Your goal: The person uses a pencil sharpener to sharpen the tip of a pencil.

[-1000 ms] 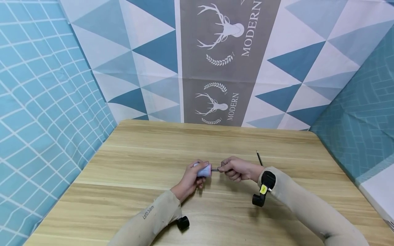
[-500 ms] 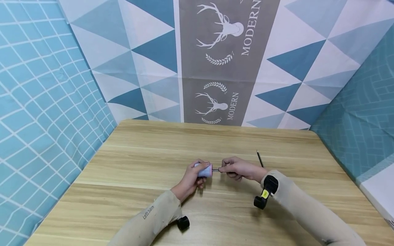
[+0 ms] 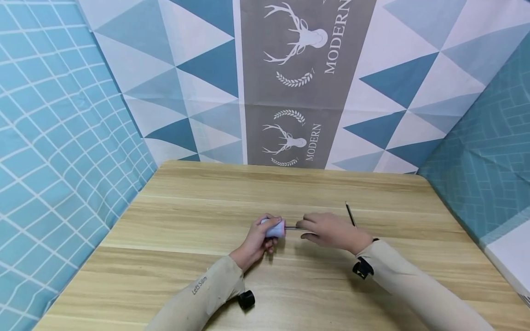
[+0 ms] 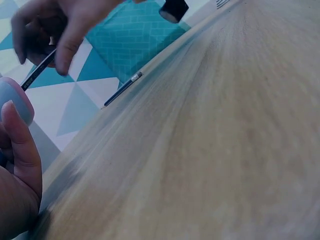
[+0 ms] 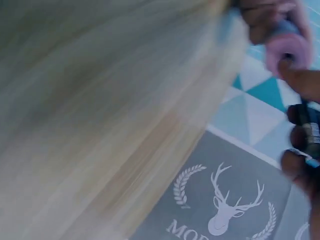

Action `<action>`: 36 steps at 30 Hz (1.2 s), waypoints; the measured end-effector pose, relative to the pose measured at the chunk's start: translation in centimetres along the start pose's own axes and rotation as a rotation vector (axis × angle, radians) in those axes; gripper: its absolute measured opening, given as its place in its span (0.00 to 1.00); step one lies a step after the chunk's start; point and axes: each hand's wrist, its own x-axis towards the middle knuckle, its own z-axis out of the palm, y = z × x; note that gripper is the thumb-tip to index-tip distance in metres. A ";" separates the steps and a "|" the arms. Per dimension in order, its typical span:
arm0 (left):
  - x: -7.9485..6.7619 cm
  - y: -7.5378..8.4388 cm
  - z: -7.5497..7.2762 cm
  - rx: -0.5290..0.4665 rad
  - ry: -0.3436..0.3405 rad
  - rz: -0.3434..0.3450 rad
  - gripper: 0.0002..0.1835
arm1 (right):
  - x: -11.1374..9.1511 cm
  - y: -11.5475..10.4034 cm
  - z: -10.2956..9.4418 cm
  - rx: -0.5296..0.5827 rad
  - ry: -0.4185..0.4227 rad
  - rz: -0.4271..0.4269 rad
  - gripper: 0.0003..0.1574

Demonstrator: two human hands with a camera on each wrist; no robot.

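A small pale-blue sharpener [image 3: 273, 229] with a pink end is gripped by my left hand [image 3: 258, 236], thumb along its top. Out of its pink end, toward the right, runs a dark pencil [image 3: 291, 228]. My right hand [image 3: 329, 231] has its fingers around the pencil's outer part, back of the hand turned up. In the right wrist view its thumb reaches up close to the sharpener's pink face [image 5: 275, 55], and the curled fingers lie along the dark pencil [image 5: 312, 130]. The pencil's tip is hidden inside the sharpener.
A second pencil [image 3: 350, 214] lies on the wooden table [image 3: 198, 202] just beyond my right wrist. Patterned cloth [image 3: 285, 92] hangs behind the table, with blue tiled cloth [image 3: 62, 115] on the left. A white box [image 3: 509, 262] stands at the right edge.
My right hand has rolled over so that its back faces up, its fingers have shifted along the pencil, and its wrist camera has swung under. The left hand and sharpener stay in place.
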 end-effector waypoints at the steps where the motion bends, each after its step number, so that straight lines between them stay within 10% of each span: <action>1: 0.0 0.0 0.0 0.001 -0.001 -0.001 0.09 | -0.1 0.1 0.2 -0.100 0.023 -0.076 0.03; 7: 0.0 0.1 0.0 0.013 -0.004 -0.005 0.10 | -0.4 0.6 1.6 -0.501 0.150 -0.312 0.22; 16: 0.1 0.0 0.1 0.020 0.001 -0.007 0.09 | -0.1 1.0 2.2 -0.438 0.208 -0.345 0.20; 22: 0.1 0.0 -0.1 0.015 0.004 -0.007 0.10 | 0.5 0.3 2.3 0.058 0.134 -0.126 0.15; 31: 0.1 0.2 -0.2 0.010 0.005 -0.014 0.10 | 1.3 -0.2 1.5 0.898 -0.075 0.572 0.19; 36: 0.1 0.0 -0.1 0.010 0.005 -0.009 0.09 | 1.3 0.4 1.4 1.288 -0.159 0.816 0.23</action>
